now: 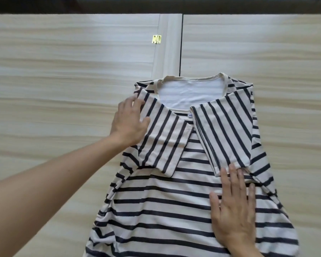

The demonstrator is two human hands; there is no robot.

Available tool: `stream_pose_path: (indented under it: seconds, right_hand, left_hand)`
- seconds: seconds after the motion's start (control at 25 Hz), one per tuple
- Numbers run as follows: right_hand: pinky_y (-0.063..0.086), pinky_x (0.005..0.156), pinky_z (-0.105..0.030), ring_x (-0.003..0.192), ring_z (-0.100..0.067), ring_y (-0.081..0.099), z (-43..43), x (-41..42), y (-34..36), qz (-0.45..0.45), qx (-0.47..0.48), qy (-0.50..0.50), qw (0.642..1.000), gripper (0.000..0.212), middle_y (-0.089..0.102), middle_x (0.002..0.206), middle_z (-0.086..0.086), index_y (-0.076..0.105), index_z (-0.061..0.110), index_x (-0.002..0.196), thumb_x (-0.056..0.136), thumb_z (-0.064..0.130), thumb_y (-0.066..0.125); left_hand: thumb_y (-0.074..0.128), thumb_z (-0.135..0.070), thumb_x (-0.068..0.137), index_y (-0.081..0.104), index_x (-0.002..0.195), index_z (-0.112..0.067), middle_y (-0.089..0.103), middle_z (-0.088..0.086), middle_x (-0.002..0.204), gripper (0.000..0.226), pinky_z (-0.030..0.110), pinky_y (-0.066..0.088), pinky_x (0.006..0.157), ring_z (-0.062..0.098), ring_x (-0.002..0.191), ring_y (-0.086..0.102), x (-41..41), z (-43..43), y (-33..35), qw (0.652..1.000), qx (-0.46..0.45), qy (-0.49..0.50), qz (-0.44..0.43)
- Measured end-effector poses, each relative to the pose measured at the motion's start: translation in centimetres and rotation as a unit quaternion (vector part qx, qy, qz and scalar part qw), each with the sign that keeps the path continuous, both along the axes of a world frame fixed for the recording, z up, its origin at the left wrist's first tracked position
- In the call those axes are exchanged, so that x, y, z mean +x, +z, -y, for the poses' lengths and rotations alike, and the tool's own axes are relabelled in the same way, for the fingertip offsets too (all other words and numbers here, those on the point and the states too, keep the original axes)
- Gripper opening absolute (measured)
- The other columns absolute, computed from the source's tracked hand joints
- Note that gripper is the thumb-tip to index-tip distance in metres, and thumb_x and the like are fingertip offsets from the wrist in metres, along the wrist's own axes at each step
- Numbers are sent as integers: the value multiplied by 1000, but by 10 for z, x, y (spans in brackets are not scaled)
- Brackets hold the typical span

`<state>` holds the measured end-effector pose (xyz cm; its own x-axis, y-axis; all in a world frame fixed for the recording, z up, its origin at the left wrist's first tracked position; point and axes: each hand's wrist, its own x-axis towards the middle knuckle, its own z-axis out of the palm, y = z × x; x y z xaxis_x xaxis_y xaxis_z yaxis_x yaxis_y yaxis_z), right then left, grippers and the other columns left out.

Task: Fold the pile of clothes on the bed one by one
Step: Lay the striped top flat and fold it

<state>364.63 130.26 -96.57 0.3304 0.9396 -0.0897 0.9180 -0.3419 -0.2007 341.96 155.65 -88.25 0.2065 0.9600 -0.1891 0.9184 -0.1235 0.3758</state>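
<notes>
the pale wood-grain surface [63, 89] carries the striped shirt [165, 206] flat, its long axis running straight away from me: collar far, hem toward me and out of view. my right hand [233, 206] lies flat, gripping nothing, on the body just below the folded-in right sleeve [224, 130]. my left hand [128, 121], fingers relaxed, rests on the folded-in left sleeve [161, 141]. i'd guess the hem comes up next, and my right hand is nearer it.

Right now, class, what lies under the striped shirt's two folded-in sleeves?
The shirt's striped body, showing between the left sleeve and right sleeve. The parts beneath them are hidden.
</notes>
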Motion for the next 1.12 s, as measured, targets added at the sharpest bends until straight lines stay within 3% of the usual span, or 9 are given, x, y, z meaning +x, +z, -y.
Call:
stream_pose_path:
  seconds: [0.12, 0.2, 0.4, 0.52, 0.64, 0.72, 0.88, 1.04, 1.12]
  right_hand:
    - [8, 125, -54, 157, -19, 5, -3, 1, 1, 1, -2, 9, 1000, 71, 2, 171, 1, 16, 19, 162, 97, 46, 31]
    - [9, 124, -55, 157, -19, 7, -1, 1, 4, -7, 6, 10, 1000, 70, 3, 171, 2, 16, 18, 162, 99, 50, 26]
    - [4, 125, -56, 154, -21, 21, -65, 15, 36, -96, 181, 43, 978, 60, 28, 164, -6, 36, 11, 153, 98, 33, 43]
    - [1, 125, -57, 156, -28, 9, -194, 73, 49, -40, 129, 24, 991, 84, 14, 168, -10, 18, 14, 159, 86, 15, 60]
    - [-6, 123, -58, 156, -26, -12, -261, 126, 31, -2, -48, 84, 995, 97, -12, 170, -6, -1, 30, 162, 90, 52, 62]
    - [-6, 122, -57, 156, -24, -12, -260, 139, 21, -41, -103, 104, 988, 104, -9, 170, -4, 5, 37, 161, 77, 82, 47]
    - [25, 116, -48, 137, -33, 36, -210, 137, 5, -65, 82, 75, 992, 101, 40, 146, -13, 43, 19, 145, 69, 85, 41]
    - [32, 101, -42, 118, -30, 50, -186, 120, -1, -5, 213, 31, 977, 90, 57, 130, -9, 40, 13, 143, 79, 72, 63]
    - [31, 102, -44, 117, -29, 54, -183, 113, 0, 23, 193, 6, 981, 87, 62, 126, -9, 43, 13, 143, 83, 73, 60]
  left_hand:
    - [28, -75, 94, -8, 162, -29, -25, -1, 168, 90, 62, -3, 123, 26, 153, -27, -7, 17, -52, 988, -50, -91, -112]
    - [14, -86, 87, -19, 159, -32, -37, -5, 163, 96, 67, -9, 120, 24, 150, -34, -2, 24, -70, 986, -4, -104, -133]
    - [10, -86, 87, -10, 161, -31, -31, -9, 165, 94, 63, -5, 123, 21, 153, -27, -4, 24, -84, 989, 66, -76, -107]
    - [8, -79, 92, -6, 161, -32, -25, -8, 167, 85, 61, -6, 123, 19, 154, -24, -7, 23, -87, 989, 85, -73, -99]
    - [10, -67, 97, 2, 162, -33, -14, -9, 170, 74, 57, -7, 124, 16, 155, -20, -8, 20, -90, 990, 99, -68, -73]
    - [20, -61, 97, 15, 161, -31, 2, -6, 171, 71, 55, -3, 125, 18, 157, -7, -9, 21, -90, 992, 102, -42, -55]
    - [39, -62, 84, 43, 144, -20, 31, 13, 152, 72, 51, 18, 121, 35, 145, 24, 9, -3, -67, 965, 210, -132, -90]
    - [75, -76, 66, -1, 162, -15, 6, 12, 170, 137, 52, 13, 126, 36, 155, 9, 46, -79, -34, 983, 2, -156, -97]
    - [79, -74, 63, 17, 158, -10, 32, 18, 161, 130, 54, 30, 119, 41, 143, 38, 59, -87, -25, 975, -23, -153, -160]
